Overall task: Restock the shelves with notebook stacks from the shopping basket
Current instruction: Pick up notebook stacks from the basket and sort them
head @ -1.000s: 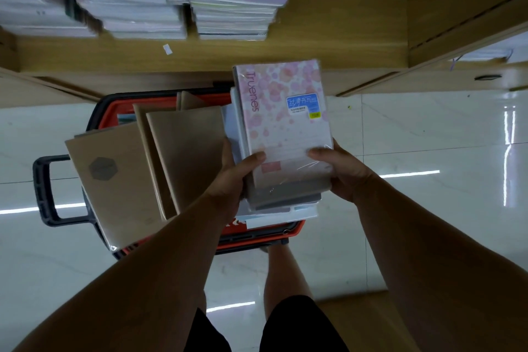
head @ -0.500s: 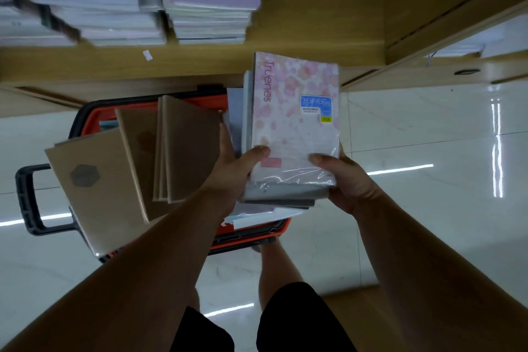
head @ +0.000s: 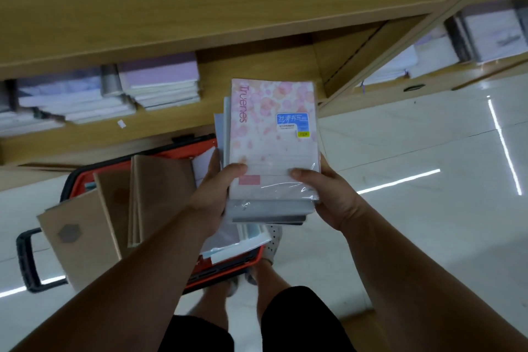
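Note:
I hold a stack of notebooks (head: 271, 148) in both hands above the basket; its top cover is pink-flowered, in clear wrap, with a blue label. My left hand (head: 213, 194) grips the stack's near left edge, thumb on the cover. My right hand (head: 328, 197) grips the near right edge the same way. Below stands the red shopping basket (head: 228, 268) with a black handle (head: 27, 260), holding brown kraft notebooks (head: 160, 194) on end and loose white ones. The low wooden shelf (head: 251, 71) ahead carries purple and white notebook stacks (head: 160, 83) at its left; its right part is bare.
A wider wooden shelf board (head: 200, 0) juts out above the low shelf. A second shelf unit at the right holds more notebook stacks (head: 491, 34). The floor (head: 414, 223) is glossy white tile. My legs and grey shoes stand just behind the basket.
The stack has risen out of the basket and moved forward to the right, toward the shelf. My head has tilted up, so an upper shelf board and the right-hand unit have come into view.

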Motion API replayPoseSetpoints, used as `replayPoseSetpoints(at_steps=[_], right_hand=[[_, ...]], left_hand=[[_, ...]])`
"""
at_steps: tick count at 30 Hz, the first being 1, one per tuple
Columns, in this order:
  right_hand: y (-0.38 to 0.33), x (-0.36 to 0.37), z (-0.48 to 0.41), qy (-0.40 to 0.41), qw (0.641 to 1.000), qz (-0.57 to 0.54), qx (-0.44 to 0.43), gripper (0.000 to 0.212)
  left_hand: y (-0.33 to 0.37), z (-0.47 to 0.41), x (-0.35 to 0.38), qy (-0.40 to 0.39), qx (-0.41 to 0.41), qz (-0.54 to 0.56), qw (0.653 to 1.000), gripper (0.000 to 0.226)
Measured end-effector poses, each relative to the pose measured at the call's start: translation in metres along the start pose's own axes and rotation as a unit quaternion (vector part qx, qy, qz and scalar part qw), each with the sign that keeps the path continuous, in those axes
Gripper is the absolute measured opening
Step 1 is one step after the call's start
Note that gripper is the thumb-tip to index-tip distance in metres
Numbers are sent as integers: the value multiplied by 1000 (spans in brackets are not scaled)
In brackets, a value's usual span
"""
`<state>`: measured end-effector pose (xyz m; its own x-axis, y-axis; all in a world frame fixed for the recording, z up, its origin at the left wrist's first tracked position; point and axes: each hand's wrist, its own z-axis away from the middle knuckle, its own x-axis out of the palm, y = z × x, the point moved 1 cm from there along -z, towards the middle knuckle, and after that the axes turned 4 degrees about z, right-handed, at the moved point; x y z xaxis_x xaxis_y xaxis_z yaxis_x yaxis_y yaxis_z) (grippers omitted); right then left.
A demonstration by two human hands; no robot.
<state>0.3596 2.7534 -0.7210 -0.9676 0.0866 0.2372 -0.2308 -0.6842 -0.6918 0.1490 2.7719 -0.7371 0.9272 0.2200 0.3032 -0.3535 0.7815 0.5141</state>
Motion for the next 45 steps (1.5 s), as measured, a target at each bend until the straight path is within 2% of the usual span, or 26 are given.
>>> replayPoseSetpoints(at_steps=[2,9,12,15,17,18,20,23,27,31,34,36,38,40,41,42,45], right_hand=[[3,-6,-2,10,1000,-21,-6,64],[0,-44,-52,7,998,-40,-38,63],[-12,-63,-95,-3,998,-20,-51,58],[-25,-81,-133,-2,998,-1,-61,45],[-32,-92,-156,-5,997,12,-70,43],[-35,-97,-167,-10,997,20,-77,45],[-39,-103,-190,-26,995,29,-90,55],[-43,-108,-221,-27,993,50,-99,71],[-48,-118,-243,-27,991,80,-105,70],[-50,-121,-244,16,988,102,-114,69],[-40,-117,-224,126,974,125,-138,76],[-23,-111,-200,197,970,98,-103,95],[-1,-103,-174,231,972,34,4,119],[16,-85,-161,185,975,-86,88,136],[21,-75,-160,155,970,-153,104,138],[26,-67,-164,138,964,-205,101,133],[26,-51,-180,154,946,-284,28,90]], left_hand=[[3,-10,8,-3,9,-29,1000,47],[8,-66,37,-6,4,-41,999,43],[17,-104,53,4,36,-48,998,55],[25,-139,68,0,47,-45,998,63],[31,-160,76,7,60,-59,996,44],[34,-170,79,8,68,-65,996,32],[39,-186,84,20,62,-62,996,24],[40,-200,91,42,38,-79,995,31],[35,-213,99,78,56,-80,992,14],[37,-217,102,93,53,-95,990,54],[36,-216,103,92,55,-98,989,71],[35,-214,103,83,65,-96,990,70],[34,-216,100,81,76,-80,991,63],[33,-221,97,72,93,-55,992,66],[31,-223,96,74,103,-53,991,68],[30,-226,96,81,111,-57,989,66],[27,-231,99,98,128,-64,985,50]])
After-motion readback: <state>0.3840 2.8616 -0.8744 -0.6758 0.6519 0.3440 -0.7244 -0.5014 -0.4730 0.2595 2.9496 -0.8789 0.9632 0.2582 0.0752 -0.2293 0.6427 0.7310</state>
